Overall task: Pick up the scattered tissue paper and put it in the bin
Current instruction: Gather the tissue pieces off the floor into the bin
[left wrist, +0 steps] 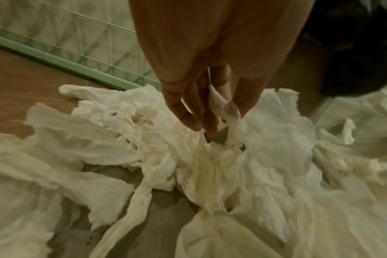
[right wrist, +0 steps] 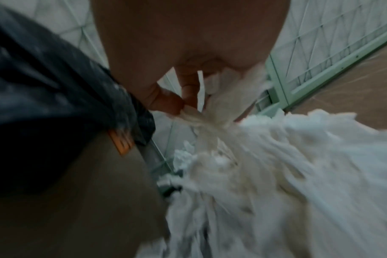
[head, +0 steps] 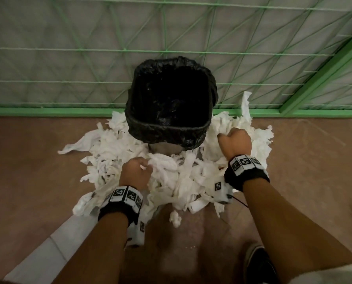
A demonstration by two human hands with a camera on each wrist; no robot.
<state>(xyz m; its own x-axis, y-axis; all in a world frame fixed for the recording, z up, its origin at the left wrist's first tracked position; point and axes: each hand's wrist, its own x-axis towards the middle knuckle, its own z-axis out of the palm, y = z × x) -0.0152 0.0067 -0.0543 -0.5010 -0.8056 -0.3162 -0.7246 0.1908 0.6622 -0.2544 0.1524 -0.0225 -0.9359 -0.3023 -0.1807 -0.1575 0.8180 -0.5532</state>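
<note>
Orange label [right wrist: 121, 142] on bin [head: 169, 103]: unreadable. L hand [head: 135, 173] and R hand [head: 235, 141] fingers both pinch tissue paper [head: 171, 173] from the floor pile.

Dim, flat indoor light is seen in all 3 views, with soft shadows. The right wrist view is heavily blurred; straight lines are bent toward the edges

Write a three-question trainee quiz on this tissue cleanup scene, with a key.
1. True or false: the bin is lined with a black bag.
2. What does the right hand grip?
A. tissue paper
B. bin rim
C. nothing
3. Fill in: the left hand pinches a strip of ____.

Key: 1 true; 2 A; 3 tissue paper
</note>
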